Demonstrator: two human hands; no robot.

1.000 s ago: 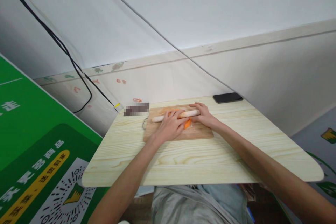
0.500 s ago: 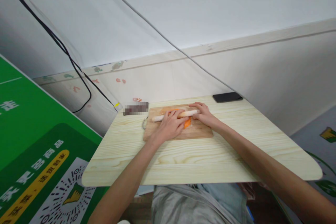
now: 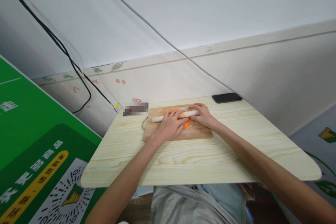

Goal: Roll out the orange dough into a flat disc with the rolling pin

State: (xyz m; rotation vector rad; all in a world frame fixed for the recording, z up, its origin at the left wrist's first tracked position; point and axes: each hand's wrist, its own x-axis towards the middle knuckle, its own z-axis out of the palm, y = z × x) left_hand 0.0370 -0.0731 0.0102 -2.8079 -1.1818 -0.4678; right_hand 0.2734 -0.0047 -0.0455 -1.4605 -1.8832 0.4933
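Observation:
A pale wooden rolling pin [image 3: 190, 113] lies across a flat piece of orange dough [image 3: 187, 124] on a wooden cutting board [image 3: 195, 133]. My left hand [image 3: 172, 126] bends over the pin near its middle, fingers curved on it and covering much of the dough. At the right end of the pin, my right hand [image 3: 204, 115] has its thumb and fingers closed around it. The pin's left end sticks out past my left hand. Light smears, like flour, show on the board.
The board rests on a light wood-grain table [image 3: 157, 168]. A black phone [image 3: 227, 97] lies at the back right, and a blurred-out dark object [image 3: 135, 109] at the back left. A grey cable [image 3: 157, 35] runs down the wall. A green printed panel [image 3: 39, 112] stands at left.
My right hand has shifted very slightly left on the end of the rolling pin. Both hands otherwise keep the same hold, and the dough looks the same.

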